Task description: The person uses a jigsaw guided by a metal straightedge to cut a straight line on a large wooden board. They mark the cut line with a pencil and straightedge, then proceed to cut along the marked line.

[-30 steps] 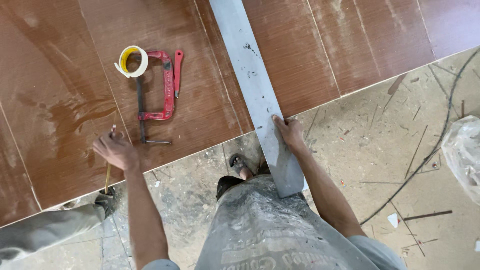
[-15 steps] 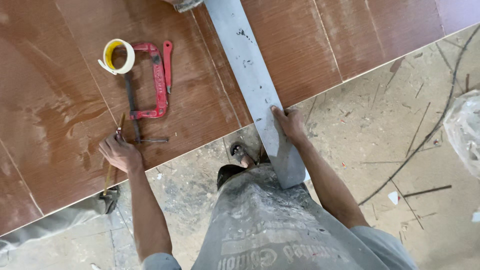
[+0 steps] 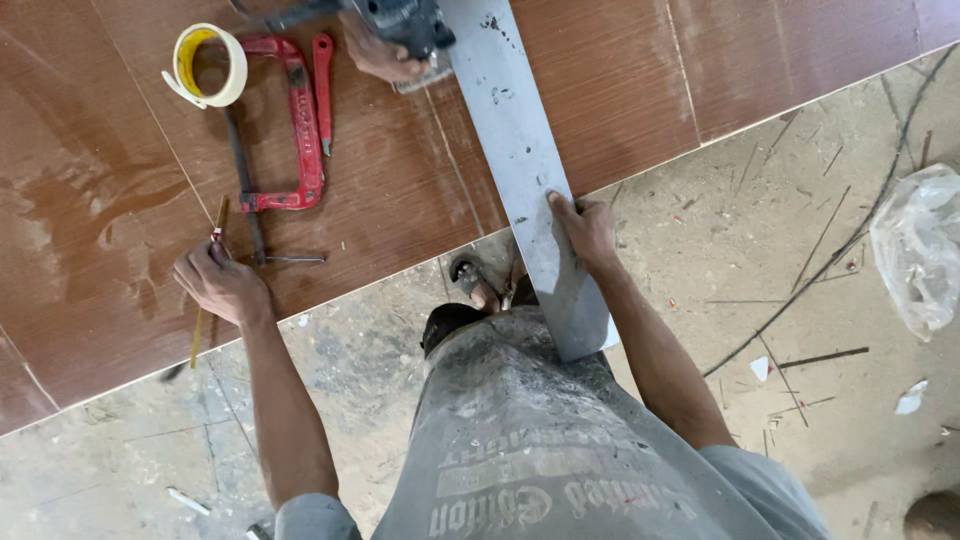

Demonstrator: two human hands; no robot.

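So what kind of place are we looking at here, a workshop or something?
Probably a carpentry or building site. A large reddish-brown plywood sheet lies over a dusty, debris-strewn concrete floor, with a red metal C-clamp on it and a long grey metal straightedge under the right hand.

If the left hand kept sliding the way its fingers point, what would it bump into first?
Probably the dark screw bar of the red clamp, lying just past the left hand and its pencil. Exact heading is hard to judge.
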